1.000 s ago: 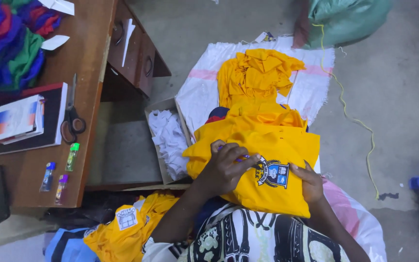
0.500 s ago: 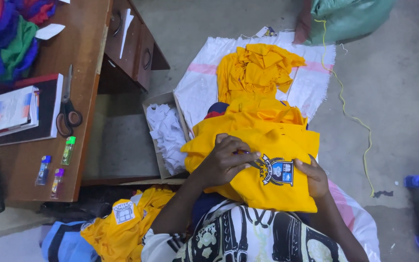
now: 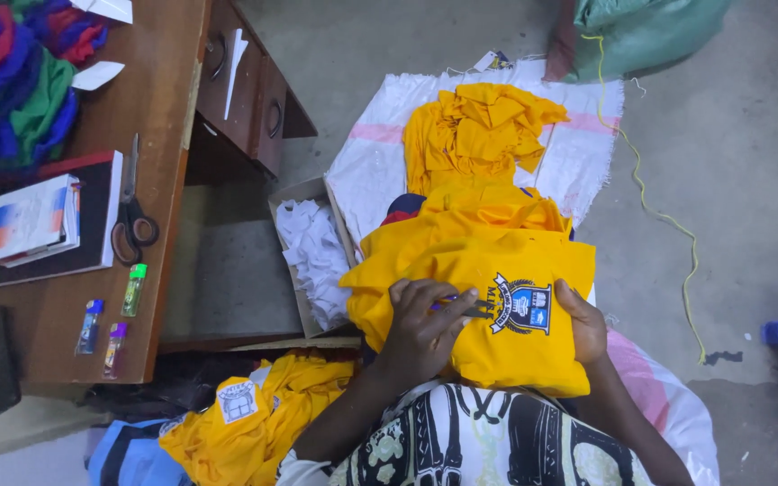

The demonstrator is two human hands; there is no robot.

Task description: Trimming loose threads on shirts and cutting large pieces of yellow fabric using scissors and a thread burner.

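A folded yellow shirt with a blue and black crest lies across my lap. My left hand rests on it just left of the crest, fingers bent around a small purple object. At the shirt's right edge my right hand grips the cloth, thumb on top. More yellow shirts are stacked under this one.
A heap of yellow shirts lies on a white sack on the floor. A cardboard box of white scraps is by a wooden desk with scissors, books and small lighters. Further yellow cloth sits at lower left, a green bag at top right.
The left hand has slid a little right toward the crest. The right hand keeps its hold on the shirt's edge. The view has shifted slightly.
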